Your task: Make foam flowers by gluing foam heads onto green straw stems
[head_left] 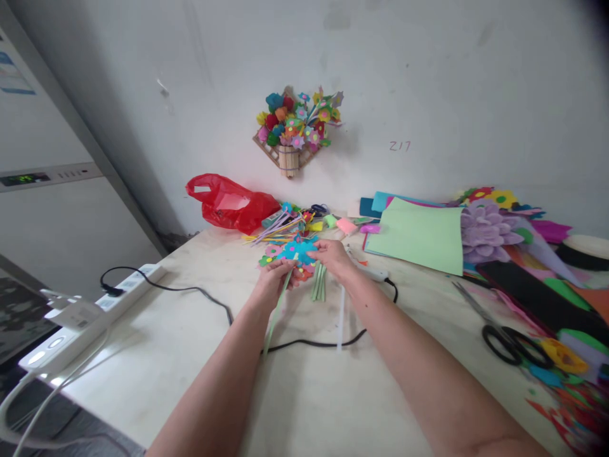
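While green strip (277, 311) points away, slightly rightward (blue flower (301, 251) beyond), left fingers (278, 268) pinch strip, right fingers (322, 253) pinch flower.

Pale wall (451, 76), reddish marking (400, 146), perhaps 217; tall white appliance (47, 136) left; whitish tabletop (157, 355) below.

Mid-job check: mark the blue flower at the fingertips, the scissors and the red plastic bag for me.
Blue flower (304, 247): head view, on its petals.
Scissors (496, 327): head view, near where the blades meet the handles.
Red plastic bag (222, 212): head view, on its crumpled body.
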Motion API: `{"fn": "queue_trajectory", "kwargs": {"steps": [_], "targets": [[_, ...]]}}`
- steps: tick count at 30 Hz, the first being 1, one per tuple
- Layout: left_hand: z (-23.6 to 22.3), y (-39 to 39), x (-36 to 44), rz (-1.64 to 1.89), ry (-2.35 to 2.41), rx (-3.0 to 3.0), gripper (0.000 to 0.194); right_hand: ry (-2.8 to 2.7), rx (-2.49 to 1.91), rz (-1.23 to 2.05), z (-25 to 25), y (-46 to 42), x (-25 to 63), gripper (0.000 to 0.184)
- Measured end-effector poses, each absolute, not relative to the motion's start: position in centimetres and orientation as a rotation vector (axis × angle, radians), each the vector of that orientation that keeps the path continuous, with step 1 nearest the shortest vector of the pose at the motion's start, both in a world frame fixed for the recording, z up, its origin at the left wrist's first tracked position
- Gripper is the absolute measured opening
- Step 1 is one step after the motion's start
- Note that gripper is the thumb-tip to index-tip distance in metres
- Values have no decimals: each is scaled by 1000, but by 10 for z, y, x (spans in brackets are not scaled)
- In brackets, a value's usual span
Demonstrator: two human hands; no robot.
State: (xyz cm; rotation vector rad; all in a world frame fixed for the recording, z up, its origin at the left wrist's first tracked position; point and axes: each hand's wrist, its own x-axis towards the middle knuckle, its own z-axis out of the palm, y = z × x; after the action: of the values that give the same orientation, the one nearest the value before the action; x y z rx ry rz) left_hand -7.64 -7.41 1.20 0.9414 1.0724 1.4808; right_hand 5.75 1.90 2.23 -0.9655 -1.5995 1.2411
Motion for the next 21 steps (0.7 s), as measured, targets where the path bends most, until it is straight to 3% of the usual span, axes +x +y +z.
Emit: {"fn": "queue_trajectory", "kwargs": {"steps": [21], "targets": [[3,-66,-74,1454,1095,935,19,-1659,-793,1109,23,13,55,21]]}}
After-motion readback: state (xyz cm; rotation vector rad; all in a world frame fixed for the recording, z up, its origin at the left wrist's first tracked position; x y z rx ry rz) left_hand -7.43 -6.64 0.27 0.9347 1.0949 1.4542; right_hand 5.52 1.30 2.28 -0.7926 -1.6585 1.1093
